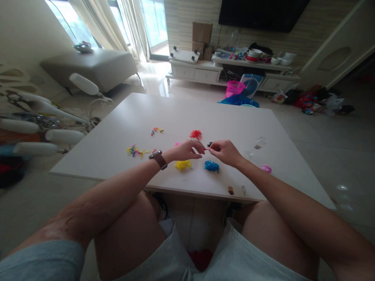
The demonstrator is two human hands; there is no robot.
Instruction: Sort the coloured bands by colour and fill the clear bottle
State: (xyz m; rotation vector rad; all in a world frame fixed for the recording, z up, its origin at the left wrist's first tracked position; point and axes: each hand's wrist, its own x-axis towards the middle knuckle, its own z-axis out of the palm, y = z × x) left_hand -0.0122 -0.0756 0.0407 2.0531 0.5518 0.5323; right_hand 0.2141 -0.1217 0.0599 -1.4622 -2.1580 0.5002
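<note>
In the middle of the table, my left hand and my right hand come close together, fingertips nearly meeting. A tiny red strip runs between them, pinched at each end; its exact kind is too small to make out. Just beyond lies a pile of red strips. Nearer to me are a yellow pile, below my left hand, and a blue pile, below my right. My hands partly cover a pink pile and a dark one.
Mixed coloured pieces and a few small pieces lie left on the white table. To the right are a clear container and a pink object. A small yellow figure sits near the front edge.
</note>
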